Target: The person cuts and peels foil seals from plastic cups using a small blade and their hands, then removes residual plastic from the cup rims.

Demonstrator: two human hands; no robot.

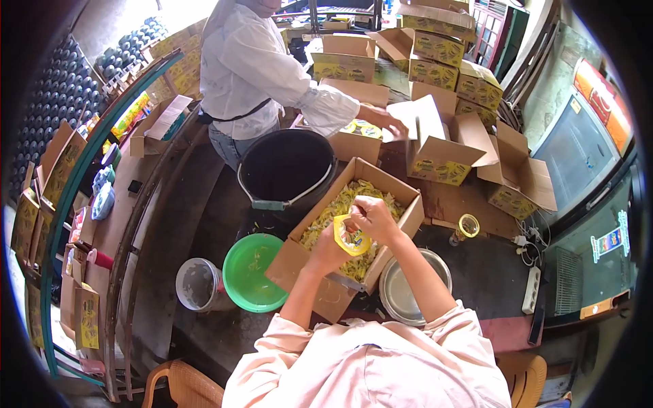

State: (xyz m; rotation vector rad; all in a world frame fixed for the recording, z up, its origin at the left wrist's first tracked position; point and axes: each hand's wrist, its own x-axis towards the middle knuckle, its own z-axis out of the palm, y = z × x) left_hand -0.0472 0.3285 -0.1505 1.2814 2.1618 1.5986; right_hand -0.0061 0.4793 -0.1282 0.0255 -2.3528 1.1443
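My left hand (328, 254) is wrapped round a small plastic cup (352, 236) with a yellow rim and a printed label, tilted toward me. Over the cup's rim, my right hand (373, 219) has its fingers pinched together; what they hold, if anything, is hidden. Both hands are above an open cardboard box (411, 216) filled with small yellow-and-white wrapped pieces (358, 192).
Left of the box are a green basin (256, 272), a grey pail (198, 284) and a black bucket (286, 170). A round metal pan (391, 289) lies under my right forearm. Across, a co-worker (252, 75) reaches toward open cartons (442, 153). A yellow-rimmed jar (468, 226) stands right.
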